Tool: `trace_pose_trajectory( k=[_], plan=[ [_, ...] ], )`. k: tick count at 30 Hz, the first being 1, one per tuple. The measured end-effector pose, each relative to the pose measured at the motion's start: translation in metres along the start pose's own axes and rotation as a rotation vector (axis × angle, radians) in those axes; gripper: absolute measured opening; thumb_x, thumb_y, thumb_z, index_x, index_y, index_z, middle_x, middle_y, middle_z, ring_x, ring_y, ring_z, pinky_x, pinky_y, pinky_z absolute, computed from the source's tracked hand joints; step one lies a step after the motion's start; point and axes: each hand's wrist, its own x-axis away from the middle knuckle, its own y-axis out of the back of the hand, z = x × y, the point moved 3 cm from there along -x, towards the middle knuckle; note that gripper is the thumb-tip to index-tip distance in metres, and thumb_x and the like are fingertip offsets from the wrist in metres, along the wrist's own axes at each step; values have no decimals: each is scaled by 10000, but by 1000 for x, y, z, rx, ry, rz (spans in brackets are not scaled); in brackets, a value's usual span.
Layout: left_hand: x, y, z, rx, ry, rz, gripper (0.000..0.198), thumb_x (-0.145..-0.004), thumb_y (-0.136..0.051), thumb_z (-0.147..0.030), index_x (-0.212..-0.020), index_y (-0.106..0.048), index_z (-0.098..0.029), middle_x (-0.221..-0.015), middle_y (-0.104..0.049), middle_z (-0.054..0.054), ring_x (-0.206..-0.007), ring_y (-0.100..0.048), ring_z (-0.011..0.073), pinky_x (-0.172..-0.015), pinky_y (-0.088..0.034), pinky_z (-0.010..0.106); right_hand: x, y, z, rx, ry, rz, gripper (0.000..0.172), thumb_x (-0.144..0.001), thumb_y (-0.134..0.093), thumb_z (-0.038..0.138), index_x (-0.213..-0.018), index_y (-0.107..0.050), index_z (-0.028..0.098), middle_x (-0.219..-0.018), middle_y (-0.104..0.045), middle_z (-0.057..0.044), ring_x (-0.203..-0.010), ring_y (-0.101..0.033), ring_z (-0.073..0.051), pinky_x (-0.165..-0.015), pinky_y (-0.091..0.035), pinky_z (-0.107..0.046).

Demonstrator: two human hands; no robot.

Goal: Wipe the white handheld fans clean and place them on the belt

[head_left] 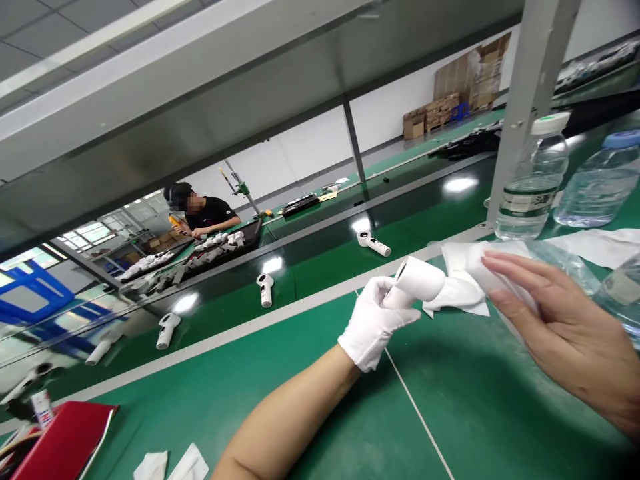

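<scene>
My left hand (pixel 375 321), in a white fabric glove, is shut around the handle of a white cylindrical handheld device (pixel 419 279). The device's round head points up and to the right, and the glove hides most of its handle. My bare right hand (pixel 555 320) presses a white cloth (pixel 457 283) against the far end of the head, with the fingers lying flat over the cloth. That end of the device is hidden behind the cloth.
Several similar devices (pixel 265 289) stand on a dark conveyor belt (pixel 320 260) beyond the green bench (pixel 450 400). Two water bottles (pixel 533 180) stand at the right behind a metal upright (pixel 530 87). A red folder (pixel 65 441) lies at the lower left. Farther along, a co-worker (pixel 205 213) sits by trays of devices (pixel 215 250).
</scene>
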Motion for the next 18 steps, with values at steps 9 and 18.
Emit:
trace_pose_trajectory(
  k=[9, 18],
  plan=[
    [-14, 11, 4, -133, -44, 13, 438, -577, -763, -134, -932, -509, -174, -956, -561, 9, -831, -528, 129, -714, -430, 235, 3, -1, -1, -13, -6, -22, 372, -883, -547, 387, -1254, -575, 393, -1304, -575, 87, -1209, -542, -140, -1090, -423, -274],
    [-102, 119, 10, -759, 10, -349, 313, -575, -684, -22, -826, -594, -187, -828, -608, 38, -874, -540, 226, -817, -413, 325, 4, -8, -4, -37, 140, -45, 398, -845, -587, 326, -1235, -592, 406, -1258, -617, 58, -1106, -620, -198, -1050, -471, -351]
  ],
)
